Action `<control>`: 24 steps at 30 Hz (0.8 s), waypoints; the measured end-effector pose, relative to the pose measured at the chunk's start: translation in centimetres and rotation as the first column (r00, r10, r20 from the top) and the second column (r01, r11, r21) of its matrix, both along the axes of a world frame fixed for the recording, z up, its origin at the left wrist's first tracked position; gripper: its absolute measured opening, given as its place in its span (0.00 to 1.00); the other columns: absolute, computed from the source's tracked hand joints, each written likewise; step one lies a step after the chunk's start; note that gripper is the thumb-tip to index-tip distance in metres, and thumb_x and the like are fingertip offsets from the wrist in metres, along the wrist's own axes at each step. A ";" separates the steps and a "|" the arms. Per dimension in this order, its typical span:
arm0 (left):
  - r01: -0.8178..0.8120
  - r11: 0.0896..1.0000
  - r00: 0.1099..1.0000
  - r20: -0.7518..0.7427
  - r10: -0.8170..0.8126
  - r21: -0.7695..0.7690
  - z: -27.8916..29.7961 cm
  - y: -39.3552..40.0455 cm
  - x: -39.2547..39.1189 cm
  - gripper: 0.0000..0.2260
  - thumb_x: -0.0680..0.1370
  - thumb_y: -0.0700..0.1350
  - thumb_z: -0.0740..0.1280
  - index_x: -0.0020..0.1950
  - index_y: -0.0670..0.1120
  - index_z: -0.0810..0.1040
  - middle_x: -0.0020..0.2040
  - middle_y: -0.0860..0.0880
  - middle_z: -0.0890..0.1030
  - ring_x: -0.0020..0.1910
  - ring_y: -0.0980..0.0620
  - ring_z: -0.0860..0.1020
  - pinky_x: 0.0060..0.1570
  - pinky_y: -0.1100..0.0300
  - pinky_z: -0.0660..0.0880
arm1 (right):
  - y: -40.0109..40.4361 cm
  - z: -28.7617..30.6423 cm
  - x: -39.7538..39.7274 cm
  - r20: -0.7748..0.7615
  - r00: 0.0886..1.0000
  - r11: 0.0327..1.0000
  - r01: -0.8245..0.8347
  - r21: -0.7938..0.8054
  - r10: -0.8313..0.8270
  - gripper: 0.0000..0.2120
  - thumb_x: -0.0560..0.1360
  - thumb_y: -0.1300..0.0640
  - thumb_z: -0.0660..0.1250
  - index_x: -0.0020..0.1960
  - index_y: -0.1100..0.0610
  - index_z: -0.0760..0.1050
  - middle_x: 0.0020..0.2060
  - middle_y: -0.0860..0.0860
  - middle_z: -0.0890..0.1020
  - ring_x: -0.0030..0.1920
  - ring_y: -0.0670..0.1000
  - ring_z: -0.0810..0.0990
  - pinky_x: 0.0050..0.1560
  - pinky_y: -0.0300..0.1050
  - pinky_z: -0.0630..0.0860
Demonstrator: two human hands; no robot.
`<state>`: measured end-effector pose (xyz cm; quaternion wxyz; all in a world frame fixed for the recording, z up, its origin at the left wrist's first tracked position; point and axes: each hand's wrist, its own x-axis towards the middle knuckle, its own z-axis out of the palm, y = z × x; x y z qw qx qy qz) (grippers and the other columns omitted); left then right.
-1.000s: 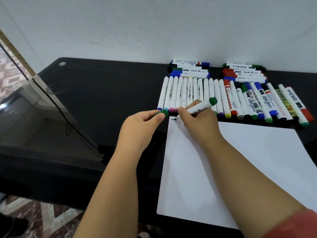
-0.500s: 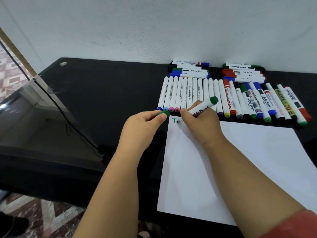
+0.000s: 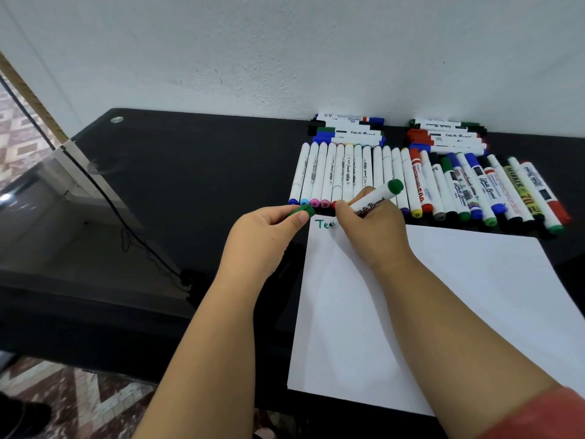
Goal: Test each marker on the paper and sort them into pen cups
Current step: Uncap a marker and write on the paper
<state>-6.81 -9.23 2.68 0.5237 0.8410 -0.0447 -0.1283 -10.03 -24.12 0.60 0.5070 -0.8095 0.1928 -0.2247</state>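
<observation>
The right hand [image 3: 370, 229] is gripping the green marker [image 3: 375, 202], writing at the paper's [image 3: 443, 312] top corner; the left hand [image 3: 266, 236] is pinching its cap [image 3: 304, 211]. The unheld sheet is probably risking sliding, smearing the letters.

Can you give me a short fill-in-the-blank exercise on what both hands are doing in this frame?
1. The right hand writes on the paper with a marker whose ink is ____.
2. The left hand pinches the marker's green ____.
3. The other markers lie in a row on the black ____, beyond the paper.

Missing words: green; cap; table
</observation>
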 end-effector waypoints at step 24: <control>0.031 0.999 0.999 -0.018 -0.031 -0.008 0.4 -0.2 -0.3 0.09 0.76 0.53 0.67 0.56 0.58 0.80 0.44 0.63 0.78 0.42 0.63 0.76 0.34 0.69 0.69 | -0.2 0.3 -0.2 -0.015 0.997 0.991 0.074 0.112 -0.073 0.14 0.73 0.62 0.64 0.31 0.55 0.65 0.25 0.45 0.71 0.24 0.39 0.69 0.25 0.29 0.64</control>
